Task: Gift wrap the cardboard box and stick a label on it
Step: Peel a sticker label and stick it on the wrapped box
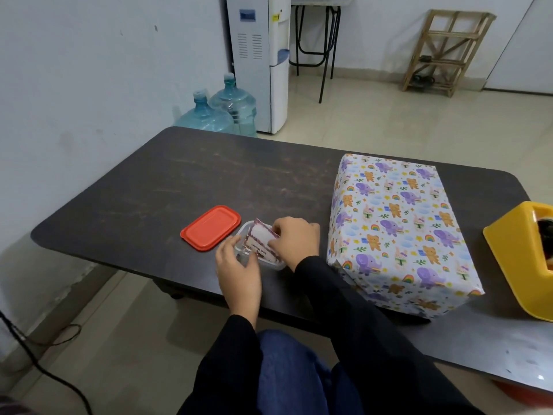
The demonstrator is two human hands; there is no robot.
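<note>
Pinched in the right grip (294,238), fingertips curled: a small stack of labels (261,240), red-bordered, tilted up out of a clear plastic tub (276,265). Curled round the tub's near-left wall, steadying it: the left grip (236,265). Just left of the tub, flat on the dark bench (134,190): an orange-red lid (211,227). Right of both, close beside the right sleeve: the cardboard box (398,232), already fully covered in animal-print paper, resting on the bench. At the far right edge, partly cut off: a yellow tape dispenser (514,265).

Judged step: taking one label out of the tub. Best done by fanning the stack with the thumb to free a single label, keeping the tub pinned down meanwhile, then lifting clear of the rim before crossing to the box's flat top. Peel-off backing or not: cannot tell.
</note>
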